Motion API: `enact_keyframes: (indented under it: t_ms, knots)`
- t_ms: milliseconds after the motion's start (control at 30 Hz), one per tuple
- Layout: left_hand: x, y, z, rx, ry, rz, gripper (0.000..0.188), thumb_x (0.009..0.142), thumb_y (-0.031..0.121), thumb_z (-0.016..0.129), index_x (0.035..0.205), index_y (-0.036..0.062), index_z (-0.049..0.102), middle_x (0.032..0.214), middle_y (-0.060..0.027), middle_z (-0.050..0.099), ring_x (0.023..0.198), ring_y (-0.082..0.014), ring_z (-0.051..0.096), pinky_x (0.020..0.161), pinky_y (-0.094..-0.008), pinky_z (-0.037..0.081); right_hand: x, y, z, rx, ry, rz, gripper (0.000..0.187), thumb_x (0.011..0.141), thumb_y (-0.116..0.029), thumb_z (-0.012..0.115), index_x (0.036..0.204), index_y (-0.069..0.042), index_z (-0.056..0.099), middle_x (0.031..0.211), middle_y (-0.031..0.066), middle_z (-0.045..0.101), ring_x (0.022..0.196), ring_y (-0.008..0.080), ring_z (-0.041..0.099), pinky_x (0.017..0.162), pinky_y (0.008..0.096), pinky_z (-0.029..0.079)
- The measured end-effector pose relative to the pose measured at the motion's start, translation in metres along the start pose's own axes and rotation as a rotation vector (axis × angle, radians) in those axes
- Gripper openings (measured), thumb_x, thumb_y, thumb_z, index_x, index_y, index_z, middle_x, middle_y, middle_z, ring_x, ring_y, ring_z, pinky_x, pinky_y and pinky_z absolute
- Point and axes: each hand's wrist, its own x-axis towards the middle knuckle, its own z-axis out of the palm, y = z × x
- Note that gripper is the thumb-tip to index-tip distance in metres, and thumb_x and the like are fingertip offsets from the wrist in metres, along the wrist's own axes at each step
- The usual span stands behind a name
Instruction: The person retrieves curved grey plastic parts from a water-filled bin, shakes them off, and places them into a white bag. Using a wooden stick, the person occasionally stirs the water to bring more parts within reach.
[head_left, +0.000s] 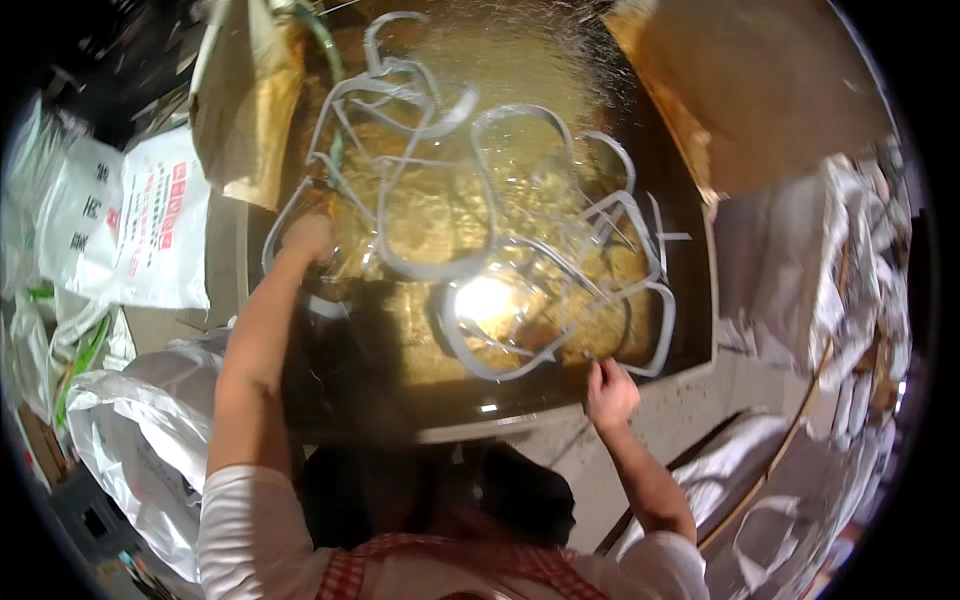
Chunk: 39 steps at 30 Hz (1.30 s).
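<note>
Several pale grey looped strips, like thin plastic frames [440,270], lie tangled in a wide tub of shallow water [430,350]. At the tub's left side my left hand [308,238] reaches down beside one of the loops. Its fingers are blurred and partly hidden, so whether it grips the loop is unclear. By the near right edge, my right hand [612,395] is closed around a small tool with a red part [603,371]. Its short tip points toward the water, close to the lower right loop.
White printed sacks [130,220] lie left of the tub, with a clear plastic bag [140,420] below them. Brown boards [770,90] stand at the tub's far corners. A green hose [325,50] hangs over the far left. Plastic-wrapped bundles and a long stick [785,450] lie right.
</note>
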Motion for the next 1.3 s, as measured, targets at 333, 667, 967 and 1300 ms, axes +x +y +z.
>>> enact_keyframes:
  t_ms: [333, 667, 967, 1300]
  knots:
    - [-0.172, 0.11, -0.002, -0.64, 0.358, 0.163, 0.031, 0.085, 0.031, 0.046, 0.093, 0.0055, 0.062, 0.092, -0.0203, 0.061, 0.088, -0.037, 0.057, 0.076, -0.0443, 0.044, 0.009, 0.005, 0.005, 0.105, -0.284, -0.189, 0.016, 0.075, -0.022, 0.058, 0.087, -0.012, 0.063, 0.082, 0.0134, 0.063, 0.078, 0.0313, 0.06, 0.067, 0.0397, 0.048]
    - [-0.202, 0.144, 0.048, -1.045, 0.014, 0.283, 0.028, 0.083, 0.022, 0.058, 0.096, -0.0033, 0.059, 0.074, -0.0074, 0.062, 0.069, -0.0134, 0.056, 0.064, -0.0278, 0.046, 0.004, -0.113, 0.064, -0.054, 0.047, -0.8, 0.036, 0.076, -0.009, 0.048, 0.112, -0.006, 0.047, 0.111, 0.0131, 0.05, 0.099, 0.0277, 0.051, 0.083, 0.0393, 0.041]
    - [-0.264, 0.149, -0.001, -0.728, 0.387, 0.53, 0.068, 0.064, 0.018, 0.071, 0.123, 0.0004, 0.044, 0.12, -0.0243, 0.047, 0.116, -0.0362, 0.042, 0.098, -0.0433, 0.032, 0.028, -0.118, -0.038, -0.086, -0.633, -0.746, 0.018, 0.075, -0.017, 0.059, 0.09, -0.01, 0.064, 0.084, 0.014, 0.063, 0.083, 0.0305, 0.061, 0.071, 0.0395, 0.046]
    - [-0.256, 0.14, -0.017, -0.503, 0.633, 0.582, 0.027, 0.059, 0.012, 0.068, 0.086, 0.0084, 0.065, 0.09, -0.0093, 0.064, 0.104, -0.0353, 0.05, 0.097, -0.0427, 0.035, 0.036, -0.115, -0.105, 0.469, -0.171, -0.622, 0.047, 0.068, -0.024, 0.071, 0.109, -0.005, 0.056, 0.106, 0.0157, 0.056, 0.1, 0.0322, 0.05, 0.085, 0.0405, 0.039]
